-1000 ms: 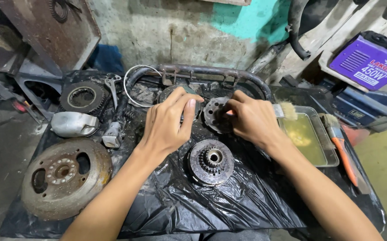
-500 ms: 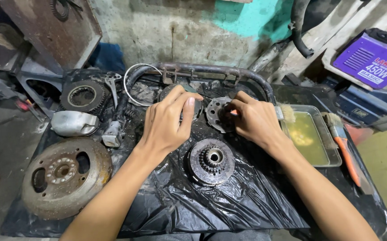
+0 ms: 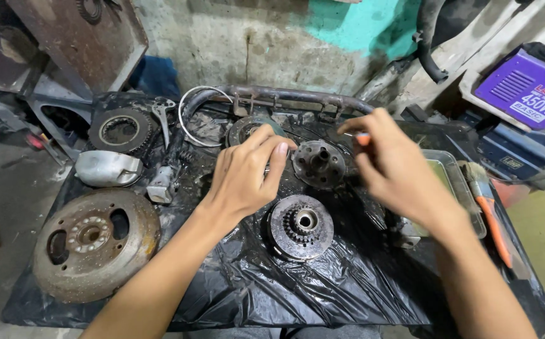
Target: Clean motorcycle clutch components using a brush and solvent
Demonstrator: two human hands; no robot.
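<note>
My left hand (image 3: 245, 179) lies on the black plastic sheet (image 3: 322, 289), its fingers stretched together and their tips at the left rim of a dirty round hub (image 3: 318, 164). Raised just right of the hub, my right hand (image 3: 399, 171) is blurred, with thumb and forefinger pinched on a small orange-tipped thing (image 3: 363, 139). What that thing is cannot be made out. In front of both hands lies a round toothed clutch part (image 3: 300, 226). Another round part (image 3: 245, 129) is half hidden behind my left fingers.
A big rusty flywheel (image 3: 90, 243) lies front left, with a ring gear (image 3: 121, 129), a silver cover (image 3: 106, 168) and a wire ring (image 3: 202, 117) behind it. At right stand a metal tray (image 3: 457, 164) of yellowish liquid, an orange-handled brush (image 3: 491, 213) and a purple box (image 3: 527, 88).
My right hand has come off the hub and risen to the right, now pinching the orange-tipped thing. My left hand has stayed by the hub's left rim.
</note>
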